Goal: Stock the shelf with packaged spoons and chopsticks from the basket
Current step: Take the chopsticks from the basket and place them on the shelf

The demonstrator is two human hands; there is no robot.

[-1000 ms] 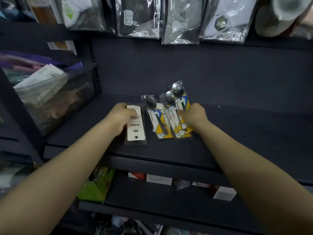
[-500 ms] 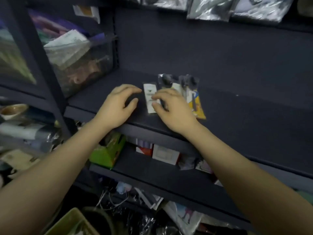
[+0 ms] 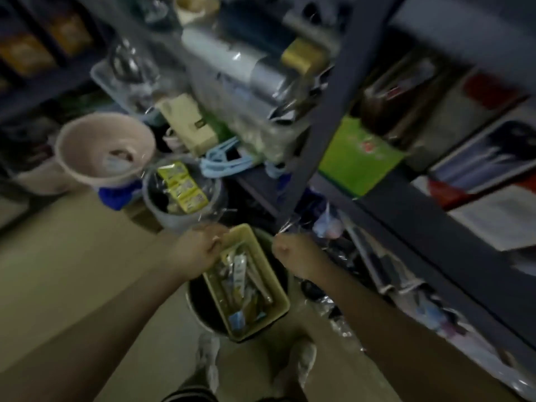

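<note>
Both hands hover over the far end of the yellow-green rectangular plastic basket (image 3: 278,297) on the floor; the left hand (image 3: 200,250) dips just inside its rim, fingers curled, grasp unclear through blur; the right hand (image 3: 293,253) is fisted, apparently empty. Long packaged utensils (image 3: 239,274) lie lengthwise, nearest the left.

We are looking through a single head-worn camera, so no second view is sharing the scene. It is pointing steeply down from standing height, taking in the floor (image 3: 58,271) and our own shoes (image 3: 207,361) at the bottom edge. Both hands, left (image 3: 197,250) and right (image 3: 293,253), are reaching out close below the lens, over the basket (image 3: 278,297). The shelf (image 3: 406,204) is running past on the right, tilted by the wide lens. Everything is looking blurred.
</note>
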